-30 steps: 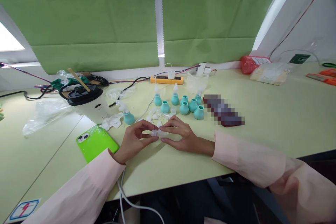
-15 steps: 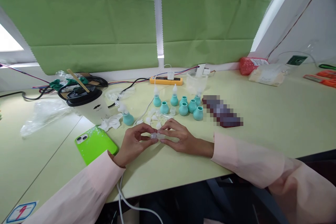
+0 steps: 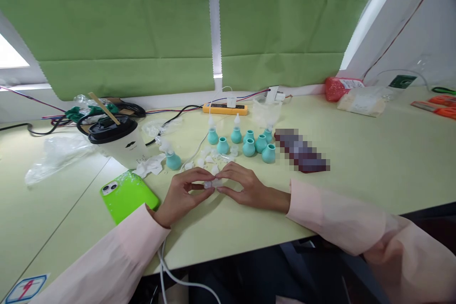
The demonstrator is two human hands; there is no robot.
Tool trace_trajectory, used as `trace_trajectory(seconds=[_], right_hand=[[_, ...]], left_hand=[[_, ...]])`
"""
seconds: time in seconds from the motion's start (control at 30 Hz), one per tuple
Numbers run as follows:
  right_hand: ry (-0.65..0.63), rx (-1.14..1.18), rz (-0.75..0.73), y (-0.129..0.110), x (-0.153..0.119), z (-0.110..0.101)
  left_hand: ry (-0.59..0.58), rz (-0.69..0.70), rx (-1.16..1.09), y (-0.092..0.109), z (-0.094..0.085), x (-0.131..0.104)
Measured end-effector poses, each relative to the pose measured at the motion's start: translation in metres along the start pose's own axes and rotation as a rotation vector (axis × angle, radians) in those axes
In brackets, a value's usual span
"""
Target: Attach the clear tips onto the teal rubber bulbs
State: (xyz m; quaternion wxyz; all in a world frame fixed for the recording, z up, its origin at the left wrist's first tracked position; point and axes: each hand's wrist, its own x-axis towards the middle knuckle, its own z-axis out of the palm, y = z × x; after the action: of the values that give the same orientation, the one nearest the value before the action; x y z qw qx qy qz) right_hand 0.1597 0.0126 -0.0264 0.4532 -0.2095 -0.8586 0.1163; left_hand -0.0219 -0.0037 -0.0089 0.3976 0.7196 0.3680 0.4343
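Note:
Between my two hands is a small translucent plastic piece (image 3: 213, 184). My left hand (image 3: 185, 195) pinches its left end with thumb and fingers, and my right hand (image 3: 245, 186) pinches its right end. Just beyond the fingertips lie loose white and clear pieces (image 3: 200, 162). Several teal bulbs stand behind them, such as an open-topped one (image 3: 269, 154) and one with a clear tip (image 3: 236, 135). Another teal bulb (image 3: 173, 161) stands apart on the left, beside crumpled white tissue (image 3: 151, 166).
A green phone (image 3: 130, 197) and a lidded paper cup (image 3: 124, 147) are on the left. A dark red phone (image 3: 302, 152), partly pixelated, lies right. Behind are a yellow power strip (image 3: 225, 109), a clear plastic cup (image 3: 266, 113) and cables. A red package (image 3: 337, 89) sits back right.
The fingers of my right hand are slightly more closed around the translucent piece. Both hands stay in nearly the same place, and the objects on the table are as before.

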Motion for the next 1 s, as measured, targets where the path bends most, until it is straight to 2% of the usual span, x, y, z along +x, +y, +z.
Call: trace_trajectory(seconds=[0.1,0.17,0.4,0.53,0.67,1.0], right_hand=[[-0.018,0.034,0.020,-0.0004,-0.0006,0.0002],[-0.029,0.100,0.099,-0.0030,-0.0004,-0.0006],[-0.106,0.574,0.600,-0.0063,0.0053,-0.0029],[-0.194,0.773,0.769,-0.0017,0.0081,-0.0020],[-0.235,0.839,0.820,-0.0003,0.0081,-0.0019],[-0.262,0.792,0.745,-0.0040,0.0061,-0.0020]], left_hand=[[0.000,0.020,0.035,0.0009,0.0002,-0.0010],[-0.008,0.038,0.055,0.0018,0.0002,-0.0013],[-0.052,0.138,0.203,0.0062,0.0017,-0.0020],[-0.065,0.104,0.183,0.0074,0.0034,-0.0033],[-0.038,0.045,0.133,0.0058,0.0043,-0.0043],[-0.019,0.047,0.135,0.0052,0.0048,-0.0056]])
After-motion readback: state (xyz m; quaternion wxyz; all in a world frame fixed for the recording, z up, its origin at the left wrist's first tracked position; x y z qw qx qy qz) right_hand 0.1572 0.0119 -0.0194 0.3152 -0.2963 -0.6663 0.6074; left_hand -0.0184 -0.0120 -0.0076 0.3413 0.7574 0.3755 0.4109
